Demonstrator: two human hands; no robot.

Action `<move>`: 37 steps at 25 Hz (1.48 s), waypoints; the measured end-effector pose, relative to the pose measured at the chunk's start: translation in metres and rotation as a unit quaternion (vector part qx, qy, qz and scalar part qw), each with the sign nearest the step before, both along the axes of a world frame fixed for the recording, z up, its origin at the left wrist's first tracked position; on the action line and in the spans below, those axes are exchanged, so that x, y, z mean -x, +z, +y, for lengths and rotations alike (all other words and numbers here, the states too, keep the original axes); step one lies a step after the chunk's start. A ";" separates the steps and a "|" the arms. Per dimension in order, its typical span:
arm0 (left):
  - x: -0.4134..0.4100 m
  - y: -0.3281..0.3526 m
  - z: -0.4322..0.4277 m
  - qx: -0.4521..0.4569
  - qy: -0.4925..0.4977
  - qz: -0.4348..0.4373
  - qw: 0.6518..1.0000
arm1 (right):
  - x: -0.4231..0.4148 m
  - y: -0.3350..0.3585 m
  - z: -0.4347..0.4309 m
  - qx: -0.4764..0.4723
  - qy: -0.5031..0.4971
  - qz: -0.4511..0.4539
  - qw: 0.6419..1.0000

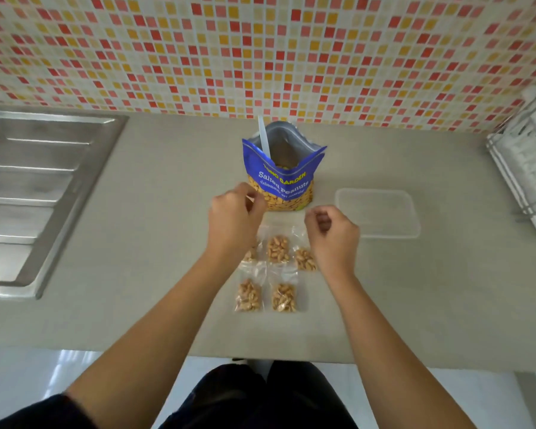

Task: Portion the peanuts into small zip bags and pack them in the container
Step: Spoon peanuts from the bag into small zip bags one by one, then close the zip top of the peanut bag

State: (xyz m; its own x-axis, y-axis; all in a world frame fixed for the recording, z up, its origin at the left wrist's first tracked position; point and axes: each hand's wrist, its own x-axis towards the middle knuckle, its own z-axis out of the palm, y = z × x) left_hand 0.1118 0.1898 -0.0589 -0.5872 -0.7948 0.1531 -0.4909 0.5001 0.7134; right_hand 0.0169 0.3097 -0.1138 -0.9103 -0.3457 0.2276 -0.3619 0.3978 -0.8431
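A person's dark-clothed lap (260, 397) is filling the bottom edge, and two bare forearms are reaching forward over a grey counter (415, 289). The left hand (234, 218) and right hand (333, 233) are hovering near each other, each with fingers curled toward the thumb; whether either is pinching clear plastic cannot be told. Beyond both hands a mosaic-tiled wall (260, 51) is rising. Well to the left of the left hand a steel sink drainboard (37, 196) is lying; well to the right of the right hand a white wire rack (526, 156) is standing. Just beyond the hands an open blue peanut bag (283, 181) is standing upright. Just right of the right hand a clear plastic container (378, 212) is sitting on the counter. Beneath the wrists five small zip bags (278, 249) of peanuts are lying flat in two rows, one partly hidden by the left wrist. A white spoon handle (263, 137) is sticking up from the peanut bag.
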 end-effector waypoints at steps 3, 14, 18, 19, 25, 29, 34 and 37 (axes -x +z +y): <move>0.031 0.039 -0.046 -0.005 0.048 0.055 0.997 | 0.035 0.043 -0.024 0.086 0.017 0.077 0.993; 0.087 0.039 -0.084 -0.018 -0.125 -0.016 0.992 | 0.095 0.061 -0.064 -0.085 0.187 -0.072 0.976; 0.080 0.039 -0.078 0.027 -0.196 -0.046 0.979 | 0.109 0.056 -0.044 -0.051 0.300 -0.138 0.942; 0.076 0.039 -0.078 0.039 -0.217 -0.051 0.974 | 0.113 0.055 -0.042 -0.093 0.312 -0.100 0.940; 0.043 0.063 -0.080 0.094 -0.303 -0.068 0.946 | 0.127 0.060 -0.042 -0.221 0.314 0.041 0.922; 0.018 0.077 -0.093 0.286 -0.312 -0.176 0.889 | 0.127 0.059 -0.045 -0.215 0.305 0.063 0.926; -0.026 0.032 -0.104 0.427 -0.207 -0.147 0.868 | 0.123 0.053 -0.048 -0.190 0.274 0.070 0.940; -0.052 -0.018 -0.086 0.096 -0.112 -0.062 0.987 | 0.122 0.050 -0.047 -0.173 0.257 0.067 0.948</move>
